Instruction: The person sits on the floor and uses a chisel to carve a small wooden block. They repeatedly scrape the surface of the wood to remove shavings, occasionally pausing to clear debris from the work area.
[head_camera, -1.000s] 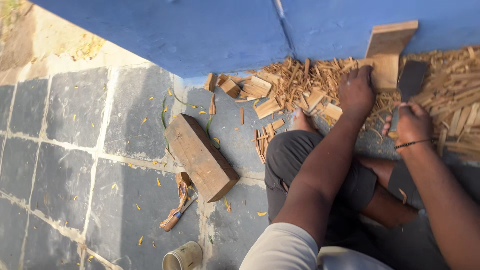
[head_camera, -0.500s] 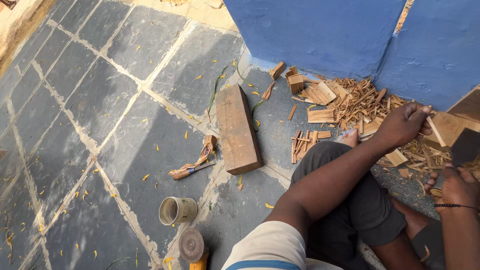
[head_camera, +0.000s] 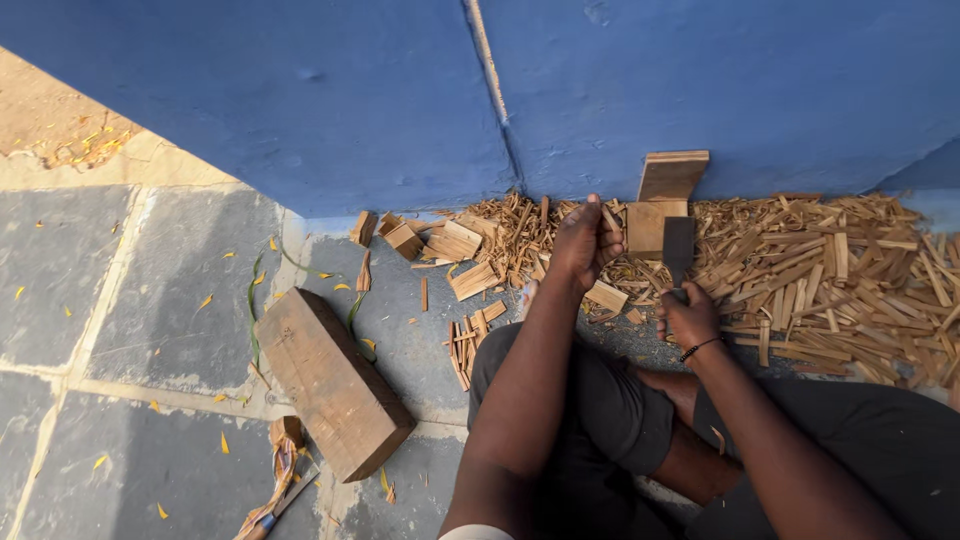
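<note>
Splitting wood into sticks at the foot of a blue wall, seen from the head camera.

We sit on the stone floor (head_camera: 150, 300) with our left hand (head_camera: 585, 240) closed around a thin wood stick (head_camera: 607, 217), its grip tight on the piece, just beside a flat wood block (head_camera: 648, 225) that stands against the blue wall (head_camera: 350, 100). Our right hand (head_camera: 690, 318) has its grip wrapped around the handle of a dark cleaver (head_camera: 679, 248), whose blade points up toward that block. A pile of split sticks (head_camera: 840, 265) spreads to the right, and a thick wooden beam (head_camera: 335, 380) lies well apart on the left.
</note>
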